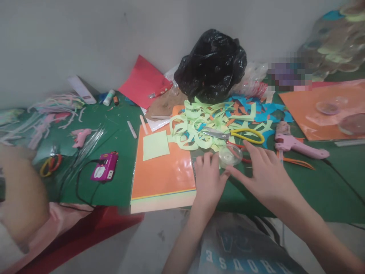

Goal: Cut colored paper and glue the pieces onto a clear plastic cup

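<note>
A clear round plastic piece, like a bottle bottom, sits between my two hands near the table's front edge. My left hand holds its left side, fingers curled and thumb pointing inward. My right hand grips it from the right, with thumb and index finger around it. The two thumb tips nearly meet at its near side. Just beyond lie scissors with a yellow handle and a red-handled pair, partly hidden. Light green paper cut-outs heap up behind them.
Orange paper sheets bear a pale green square. A pink glue gun with a cord is at right; a second pink glue gun and magenta box are left. A black bag stands behind. Another person's arm reaches in.
</note>
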Motion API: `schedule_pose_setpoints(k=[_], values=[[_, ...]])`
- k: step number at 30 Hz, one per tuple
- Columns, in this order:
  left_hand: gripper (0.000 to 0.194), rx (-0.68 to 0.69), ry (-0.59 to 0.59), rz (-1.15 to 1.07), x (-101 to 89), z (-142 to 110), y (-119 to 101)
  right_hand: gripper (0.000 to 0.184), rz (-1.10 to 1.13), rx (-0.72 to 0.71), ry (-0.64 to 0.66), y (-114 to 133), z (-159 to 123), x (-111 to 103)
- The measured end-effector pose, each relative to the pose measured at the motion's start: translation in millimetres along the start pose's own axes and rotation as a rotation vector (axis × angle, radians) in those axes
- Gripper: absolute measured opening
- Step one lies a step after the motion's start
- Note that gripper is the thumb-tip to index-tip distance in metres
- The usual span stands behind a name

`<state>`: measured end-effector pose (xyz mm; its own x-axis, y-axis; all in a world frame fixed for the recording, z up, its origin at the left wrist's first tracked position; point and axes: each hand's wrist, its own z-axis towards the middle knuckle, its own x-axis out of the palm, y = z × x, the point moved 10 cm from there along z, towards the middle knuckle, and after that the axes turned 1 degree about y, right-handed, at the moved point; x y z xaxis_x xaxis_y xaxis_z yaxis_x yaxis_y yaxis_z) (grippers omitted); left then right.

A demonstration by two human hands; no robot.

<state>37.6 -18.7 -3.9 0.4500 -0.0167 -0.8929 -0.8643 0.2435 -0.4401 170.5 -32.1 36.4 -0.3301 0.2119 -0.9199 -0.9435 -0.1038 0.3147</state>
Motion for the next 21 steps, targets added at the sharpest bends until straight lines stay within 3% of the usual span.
schedule_pose_setpoints(k=[9,13,17,21], values=[[0.040,0.001,-0.029,0.042,-3.9,1,-2,0.080,0.004,-0.092,-0.059,9,4,-14],[0.049,-0.002,-0.040,0.053,-10.8,-5,-2,0.080,0.014,-0.063,-0.026,-5,-1,-9],[0.046,-0.051,-0.045,0.050,-32.9,-16,5,0.074,0.091,-0.020,0.029,-34,-10,-10],[0.028,-0.153,-0.138,0.069,-74.1,-22,31,0.052,0.246,0.196,0.059,-73,-21,-26]])
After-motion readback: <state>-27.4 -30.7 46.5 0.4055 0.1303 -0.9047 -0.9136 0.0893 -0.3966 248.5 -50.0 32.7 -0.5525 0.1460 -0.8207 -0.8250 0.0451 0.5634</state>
